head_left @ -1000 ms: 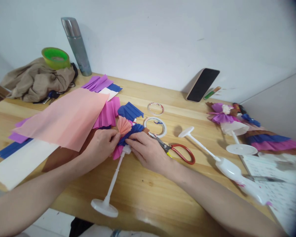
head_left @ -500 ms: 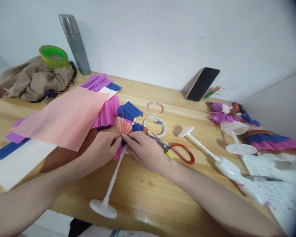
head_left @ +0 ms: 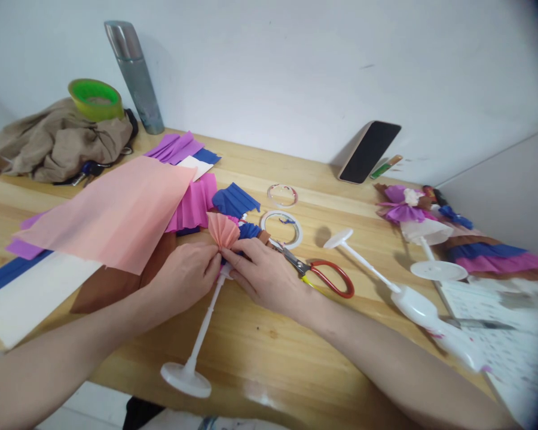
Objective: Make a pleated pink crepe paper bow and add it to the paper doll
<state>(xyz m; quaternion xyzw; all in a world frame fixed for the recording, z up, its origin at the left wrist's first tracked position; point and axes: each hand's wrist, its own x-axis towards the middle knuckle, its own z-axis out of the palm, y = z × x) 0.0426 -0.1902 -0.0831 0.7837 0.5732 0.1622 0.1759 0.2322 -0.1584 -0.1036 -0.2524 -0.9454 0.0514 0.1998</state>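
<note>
**Both hands pinch pleated paper at stand top**

Wooden bench [head_left: 269, 334] against white wall. Left hand [head_left: 186, 275] and right hand [head_left: 262, 272] pinch the pink paper fan [head_left: 223, 230] and blue pleats together onto the white stand [head_left: 197, 343], lying tilted toward the person. Scissors [head_left: 323, 275] just beside the right hand.

No readable text anywhere on the table.

The printed sheet [head_left: 497, 334] at the near right edge carries rows of small marks, too blurred to make out as words or numbers. The phone [head_left: 368, 152] leaning on the far wall shows a dark, blank screen. The green tape roll [head_left: 95, 99] and the metal flask [head_left: 134, 74] at the far left show no label or brand that can be read, and neither do the red-handled scissors [head_left: 323, 273].
</note>
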